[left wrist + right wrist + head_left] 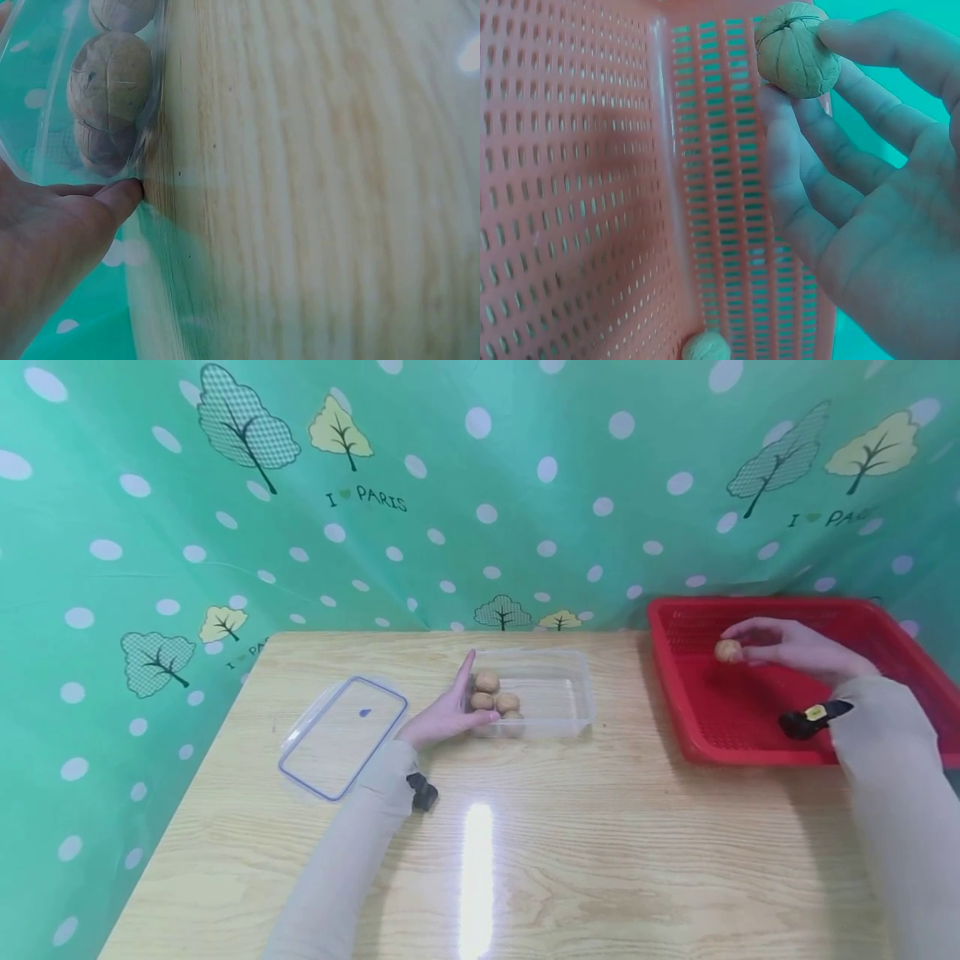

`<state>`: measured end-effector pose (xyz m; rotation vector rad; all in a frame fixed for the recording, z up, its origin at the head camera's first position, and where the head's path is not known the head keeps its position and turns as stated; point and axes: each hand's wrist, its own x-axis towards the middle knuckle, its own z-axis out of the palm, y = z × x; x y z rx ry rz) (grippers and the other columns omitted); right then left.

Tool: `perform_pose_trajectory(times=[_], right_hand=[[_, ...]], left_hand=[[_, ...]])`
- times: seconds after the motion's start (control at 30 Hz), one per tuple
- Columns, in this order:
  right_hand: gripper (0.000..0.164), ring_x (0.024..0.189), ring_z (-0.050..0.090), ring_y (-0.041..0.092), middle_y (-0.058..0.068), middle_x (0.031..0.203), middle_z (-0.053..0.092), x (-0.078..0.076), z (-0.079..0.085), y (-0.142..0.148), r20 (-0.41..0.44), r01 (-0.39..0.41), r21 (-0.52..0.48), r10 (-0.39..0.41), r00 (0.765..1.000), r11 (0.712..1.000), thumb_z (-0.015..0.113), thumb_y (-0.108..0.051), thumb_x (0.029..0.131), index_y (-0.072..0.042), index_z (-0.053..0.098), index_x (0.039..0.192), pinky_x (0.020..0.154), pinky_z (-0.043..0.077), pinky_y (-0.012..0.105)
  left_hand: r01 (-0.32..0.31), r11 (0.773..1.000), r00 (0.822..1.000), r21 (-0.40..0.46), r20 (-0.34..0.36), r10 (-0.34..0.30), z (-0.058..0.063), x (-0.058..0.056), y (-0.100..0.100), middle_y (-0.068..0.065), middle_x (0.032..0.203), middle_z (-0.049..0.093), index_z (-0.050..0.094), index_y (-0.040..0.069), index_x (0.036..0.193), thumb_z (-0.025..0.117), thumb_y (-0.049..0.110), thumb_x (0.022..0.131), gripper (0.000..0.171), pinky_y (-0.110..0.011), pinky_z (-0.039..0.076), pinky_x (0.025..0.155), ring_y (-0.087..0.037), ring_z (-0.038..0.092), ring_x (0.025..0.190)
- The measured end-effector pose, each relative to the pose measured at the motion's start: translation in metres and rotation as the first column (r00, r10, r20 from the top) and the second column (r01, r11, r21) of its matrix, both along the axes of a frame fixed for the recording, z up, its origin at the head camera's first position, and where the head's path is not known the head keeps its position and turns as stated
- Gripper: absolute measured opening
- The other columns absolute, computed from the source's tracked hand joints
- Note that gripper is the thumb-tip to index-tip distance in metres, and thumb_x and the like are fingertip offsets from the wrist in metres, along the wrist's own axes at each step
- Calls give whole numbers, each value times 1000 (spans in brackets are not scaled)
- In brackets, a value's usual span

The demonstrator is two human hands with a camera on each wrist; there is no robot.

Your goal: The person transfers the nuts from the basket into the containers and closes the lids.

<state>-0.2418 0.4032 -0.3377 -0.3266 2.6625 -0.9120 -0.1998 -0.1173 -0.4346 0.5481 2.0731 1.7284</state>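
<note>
My right hand pinches a walnut between thumb and fingertips, held above the red perforated basket. Low in the right wrist view, another walnut lies in the basket. Over at the left end of a clear plastic container, my left hand rests with thumb and a straight finger spread along its end wall. Inside that end sit several walnuts, close together. The left wrist view shows the thumb right at the container's corner, beside the walnuts.
A clear lid with a blue seal lies on the wooden table, left of the container. Behind the table hangs a green dotted cloth with printed trees. The basket stands at the table's right side.
</note>
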Motion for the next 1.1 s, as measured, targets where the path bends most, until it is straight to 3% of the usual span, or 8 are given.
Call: perform_pose_trajectory(times=[0.3,0.6,0.9,1.1], right_hand=[[57,110,45,24,7,125,51,4,8,-18,4,-6,13,6,1000,1000,76,-26,83,-16,52,134,78,52,43],[54,111,44,23,2,123,54,13,22,-45,-7,-17,-21,17,1000,1000,76,-32,83,-22,54,131,80,53,41],[55,113,45,19,-1,125,55,23,36,-67,-31,-44,-68,42,999,997,78,-27,82,-23,54,131,80,53,31],[49,111,48,18,-1,122,58,27,41,-84,-48,-71,-120,66,997,990,75,-22,85,-22,57,130,81,51,26]], left_hand=[[18,998,1000,65,10,-19,-2,-1,-1,-20,155,11,-20,30,152,68,4,87,112,-38,22,114,-31,32,137],[18,996,1000,87,17,-19,-5,-2,0,-18,152,16,-21,31,151,68,3,87,113,-38,21,115,-31,33,137],[12,997,1000,74,27,-14,-5,-2,0,-18,155,11,-21,30,151,69,5,87,113,-36,18,115,-26,30,138],[21,997,1000,75,19,-23,-3,-1,0,-20,156,6,-21,30,151,68,6,88,112,-40,16,116,-31,27,139]])
